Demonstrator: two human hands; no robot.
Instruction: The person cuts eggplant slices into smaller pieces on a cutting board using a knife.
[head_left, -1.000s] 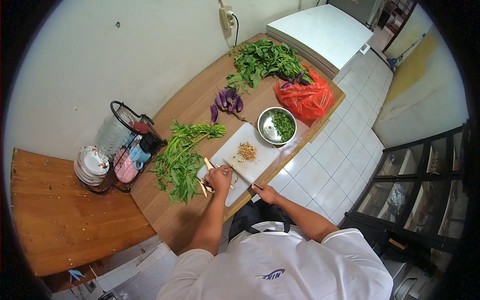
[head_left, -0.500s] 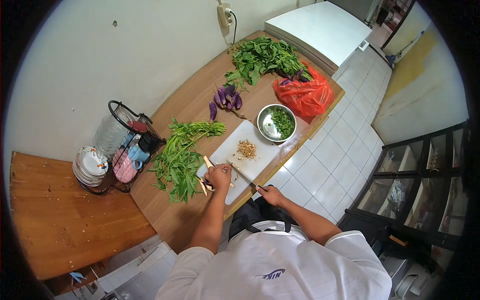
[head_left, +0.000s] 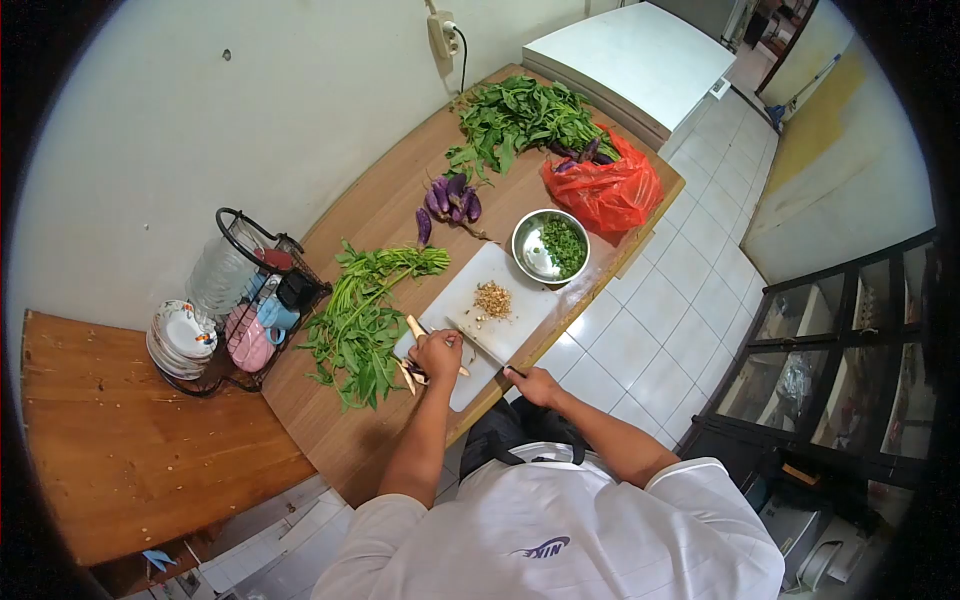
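Crinkled red plastic bag (head_left: 612,190) and shiny metal bowl (head_left: 551,247) crowd the wood-grain tabletop (head_left: 350,440) beyond the smooth white cutting board (head_left: 470,287). The right hand (head_left: 534,386) has a closed grip on the knife (head_left: 485,348), its blade over the board; the left (head_left: 438,356) pinches something too small to tell.

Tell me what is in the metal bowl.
Chopped greens lie in the metal bowl, heaped toward one side, with bare metal showing beside them. Whatever is under the greens is covered and cannot be seen.
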